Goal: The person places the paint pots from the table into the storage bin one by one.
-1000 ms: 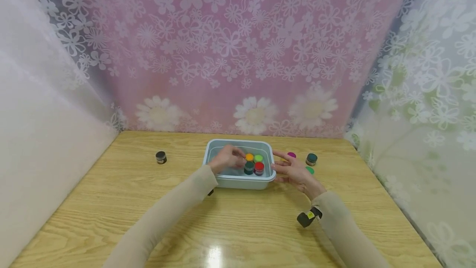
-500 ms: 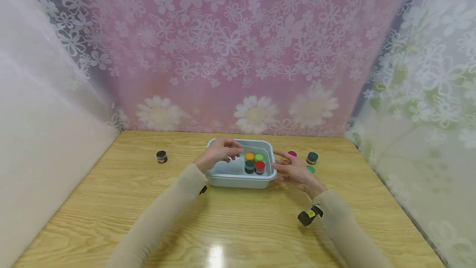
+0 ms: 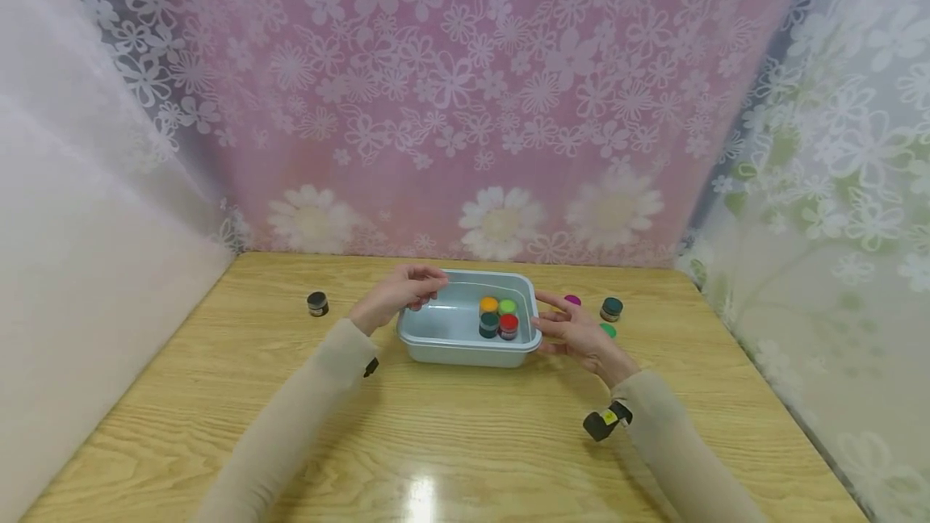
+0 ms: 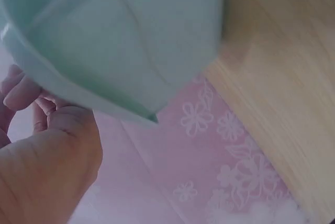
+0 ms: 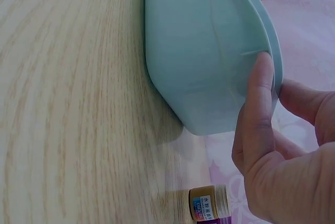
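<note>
Head view: pale tub (image 3: 468, 354) between both hands (image 3: 398, 297) (image 3: 581, 340).

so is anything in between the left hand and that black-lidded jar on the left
Nothing visible stands there: in the head view only tabletop separates the left hand from the black-lidded jar. The tub isn't in that gap.

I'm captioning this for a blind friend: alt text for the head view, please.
A person's right hand touches the right end of a pale tub holding four jars, while the left hand is over its left end. More jars stand on the wooden table.
</note>
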The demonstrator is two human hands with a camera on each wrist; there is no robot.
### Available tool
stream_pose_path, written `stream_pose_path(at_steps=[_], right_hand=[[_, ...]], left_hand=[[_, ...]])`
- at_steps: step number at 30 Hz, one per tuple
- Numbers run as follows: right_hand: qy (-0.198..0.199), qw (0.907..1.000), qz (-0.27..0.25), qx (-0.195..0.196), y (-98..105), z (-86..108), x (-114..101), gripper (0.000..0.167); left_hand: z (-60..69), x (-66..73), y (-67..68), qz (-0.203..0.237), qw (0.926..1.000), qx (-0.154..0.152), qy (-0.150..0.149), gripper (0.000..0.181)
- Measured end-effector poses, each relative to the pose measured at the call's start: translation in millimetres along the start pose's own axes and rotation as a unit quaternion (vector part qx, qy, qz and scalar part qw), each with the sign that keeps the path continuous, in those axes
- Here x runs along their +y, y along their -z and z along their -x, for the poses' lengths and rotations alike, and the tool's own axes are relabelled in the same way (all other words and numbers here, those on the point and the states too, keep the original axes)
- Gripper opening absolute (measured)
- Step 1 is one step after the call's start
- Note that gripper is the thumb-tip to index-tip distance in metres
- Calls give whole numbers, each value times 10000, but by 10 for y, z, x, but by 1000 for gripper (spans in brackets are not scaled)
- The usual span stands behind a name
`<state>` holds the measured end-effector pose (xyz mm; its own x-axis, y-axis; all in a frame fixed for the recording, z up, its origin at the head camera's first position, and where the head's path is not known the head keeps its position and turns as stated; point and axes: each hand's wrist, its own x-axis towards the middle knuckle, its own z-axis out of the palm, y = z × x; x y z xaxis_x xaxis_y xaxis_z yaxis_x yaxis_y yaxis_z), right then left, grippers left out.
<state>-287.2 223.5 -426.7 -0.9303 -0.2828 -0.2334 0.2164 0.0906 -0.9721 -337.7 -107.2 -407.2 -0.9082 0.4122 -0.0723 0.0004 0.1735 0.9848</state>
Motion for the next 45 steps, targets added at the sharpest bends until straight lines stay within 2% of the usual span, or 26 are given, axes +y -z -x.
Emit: stream_pose_path(at_steps=[4, 8, 12, 18, 24, 26, 31, 35, 41, 45], right_hand=[[-2, 10000, 41, 0, 10, 3, -6, 68], [-18, 9999, 120, 19, 19, 8, -7, 68], [13, 9999, 144, 40, 27, 14, -7, 67], [-4, 10000, -10, 11, 29, 30, 16, 68], [26, 10000, -64, -6, 26, 25, 37, 68], [39, 10000, -34, -7, 29, 14, 37, 68], [45, 10000, 24, -3, 37, -11, 30, 68], [6, 10000, 75, -35, 33, -13, 23, 68], [-22, 10000, 74, -32, 22, -14, 9, 69], [-25, 9999, 91, -52, 18, -23, 9, 68]], left_hand=[[27, -4, 115, -222, 9997, 117, 55, 41], [44, -43, 239, -206, 9995, 227, 118, 41], [49, -100, 356, -190, 9997, 157, 76, 45], [91, -191, 537, -73, 9994, -12, 348, 47], [186, -278, 824, -118, 9992, 11, 382, 37], [238, -299, 922, -235, 9990, 6, 374, 34], [365, -324, 1129, -863, 9955, 6, 381, 36], [430, -373, 1272, -1022, 9935, 150, 471, 38], [535, -456, 1441, -978, 9940, 311, 389, 38], [607, -522, 1525, -1021, 9922, 564, 441, 43]])
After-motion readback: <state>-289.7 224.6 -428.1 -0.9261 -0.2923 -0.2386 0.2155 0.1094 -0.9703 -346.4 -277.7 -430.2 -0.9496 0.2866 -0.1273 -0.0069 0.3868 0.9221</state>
